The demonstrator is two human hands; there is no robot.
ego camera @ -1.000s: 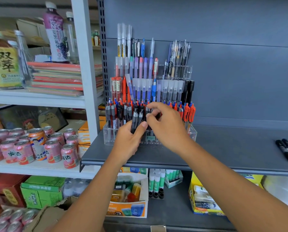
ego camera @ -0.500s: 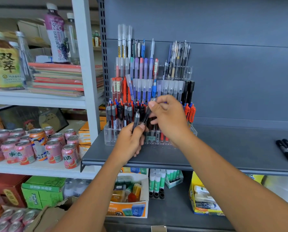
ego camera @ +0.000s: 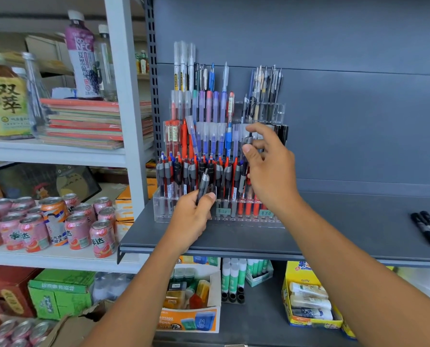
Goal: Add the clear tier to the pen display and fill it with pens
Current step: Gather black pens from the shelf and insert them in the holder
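Now left hand [ego camera: 192,216] around a grey pen [ego camera: 203,184], right hand [ego camera: 269,169] pinching another [ego camera: 244,169] (front tier [ego camera: 163,209]).

Two bare arms and hands, nothing worn.

The left hand [ego camera: 192,216] and right hand [ego camera: 269,169] both enter from the bottom edge on long forearms that are uncovered as far as the view reaches: no sleeve, cuff or glove shows on either one. No watch, bracelet or band sits at either wrist, and no ring shows on the fingers in view. The nails are short and plain, with no polish. The left thumbnail and the right thumbnail both face the camera. No other part of the person shows.
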